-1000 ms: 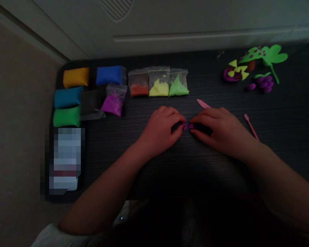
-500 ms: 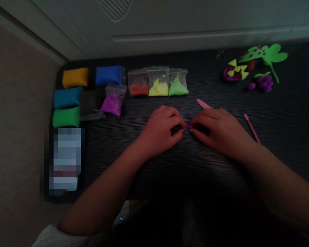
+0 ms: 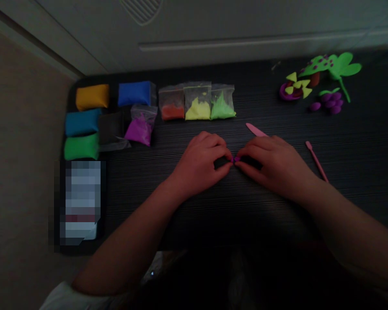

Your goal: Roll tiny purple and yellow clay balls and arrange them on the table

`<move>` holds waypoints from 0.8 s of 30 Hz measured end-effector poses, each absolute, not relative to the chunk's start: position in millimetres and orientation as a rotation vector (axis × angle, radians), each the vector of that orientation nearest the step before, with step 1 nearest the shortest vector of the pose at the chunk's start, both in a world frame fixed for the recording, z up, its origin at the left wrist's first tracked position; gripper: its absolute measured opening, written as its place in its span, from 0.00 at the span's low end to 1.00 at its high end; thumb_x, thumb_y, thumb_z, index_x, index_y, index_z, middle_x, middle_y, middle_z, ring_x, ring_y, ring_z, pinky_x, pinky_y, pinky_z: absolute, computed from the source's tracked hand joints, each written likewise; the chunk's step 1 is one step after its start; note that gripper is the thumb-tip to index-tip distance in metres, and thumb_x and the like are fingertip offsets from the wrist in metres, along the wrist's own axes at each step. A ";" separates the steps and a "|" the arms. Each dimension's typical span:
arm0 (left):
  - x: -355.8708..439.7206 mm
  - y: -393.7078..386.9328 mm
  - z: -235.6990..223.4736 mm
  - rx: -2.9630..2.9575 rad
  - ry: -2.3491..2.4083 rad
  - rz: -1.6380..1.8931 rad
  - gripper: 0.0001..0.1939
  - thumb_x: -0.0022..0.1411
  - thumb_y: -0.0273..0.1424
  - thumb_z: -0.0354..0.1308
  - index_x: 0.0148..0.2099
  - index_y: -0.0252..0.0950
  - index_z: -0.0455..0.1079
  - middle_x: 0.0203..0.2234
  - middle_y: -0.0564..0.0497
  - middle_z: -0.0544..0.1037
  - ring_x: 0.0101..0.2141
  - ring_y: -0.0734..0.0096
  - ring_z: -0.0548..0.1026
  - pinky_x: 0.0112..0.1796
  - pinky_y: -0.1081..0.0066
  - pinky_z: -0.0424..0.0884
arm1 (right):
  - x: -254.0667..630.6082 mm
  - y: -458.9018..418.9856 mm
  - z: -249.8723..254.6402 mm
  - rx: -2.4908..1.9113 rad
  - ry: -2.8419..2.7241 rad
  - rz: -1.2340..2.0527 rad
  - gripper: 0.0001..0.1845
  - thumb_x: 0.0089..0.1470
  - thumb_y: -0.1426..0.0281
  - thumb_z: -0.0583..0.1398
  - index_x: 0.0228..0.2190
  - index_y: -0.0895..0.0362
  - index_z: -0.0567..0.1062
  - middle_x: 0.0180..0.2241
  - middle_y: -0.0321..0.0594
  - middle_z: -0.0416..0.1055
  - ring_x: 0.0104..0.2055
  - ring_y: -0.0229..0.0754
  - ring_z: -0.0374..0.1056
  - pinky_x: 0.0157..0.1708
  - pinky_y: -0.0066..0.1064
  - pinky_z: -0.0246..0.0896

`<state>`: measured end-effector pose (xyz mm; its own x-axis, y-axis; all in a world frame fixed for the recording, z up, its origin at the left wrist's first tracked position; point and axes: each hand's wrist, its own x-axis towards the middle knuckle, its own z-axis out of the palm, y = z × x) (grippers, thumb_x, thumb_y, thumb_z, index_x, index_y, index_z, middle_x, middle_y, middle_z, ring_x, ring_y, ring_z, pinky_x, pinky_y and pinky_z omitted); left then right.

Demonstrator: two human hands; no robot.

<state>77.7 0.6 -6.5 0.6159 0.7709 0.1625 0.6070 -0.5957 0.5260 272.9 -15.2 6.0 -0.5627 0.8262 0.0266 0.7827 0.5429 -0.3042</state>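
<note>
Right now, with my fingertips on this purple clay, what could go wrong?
The purple clay is small and pinched between the left grip and right grip, so it might get squashed or dropped. The knife is partly hidden by the right grip, which could nudge it. The stick lies close to the right forearm and may get knocked.

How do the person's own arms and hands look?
The left hand and right hand show no gloves, rings or watch; both forearms are bare. A pale, greyish sleeve shows at the left elbow; on the right, any sleeve is too dark to tell.
</note>
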 end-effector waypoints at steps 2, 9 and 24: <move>77.4 0.8 -7.1 2.423 1.097 0.531 0.06 0.55 0.31 0.54 0.36 0.38 0.71 0.34 0.51 0.71 0.39 0.68 0.65 0.42 0.65 0.61 | 272.2 -15.4 5.6 -1.371 -2.614 0.384 0.12 0.54 0.64 0.53 0.36 0.57 0.72 0.35 0.42 0.70 0.40 0.45 0.66 0.39 0.36 0.56; 76.8 0.7 -8.8 2.430 1.103 0.533 0.07 0.56 0.31 0.54 0.36 0.38 0.71 0.34 0.51 0.72 0.39 0.68 0.66 0.42 0.66 0.61 | 271.9 -16.4 4.7 -1.372 -2.620 0.351 0.14 0.55 0.62 0.52 0.36 0.57 0.72 0.35 0.42 0.70 0.40 0.45 0.66 0.39 0.38 0.57; 76.9 1.3 -8.9 2.424 1.087 0.538 0.07 0.56 0.31 0.54 0.36 0.38 0.71 0.34 0.51 0.72 0.39 0.68 0.66 0.41 0.65 0.61 | 272.6 -16.1 4.1 -1.312 -2.603 0.410 0.12 0.54 0.66 0.53 0.35 0.58 0.73 0.33 0.42 0.71 0.38 0.43 0.66 0.39 0.37 0.58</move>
<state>76.9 1.3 -8.9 0.6178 0.7675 0.1713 0.6018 -0.6016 0.5253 272.6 -16.1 4.1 -0.5870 0.8079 0.0514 0.7531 0.5683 -0.3316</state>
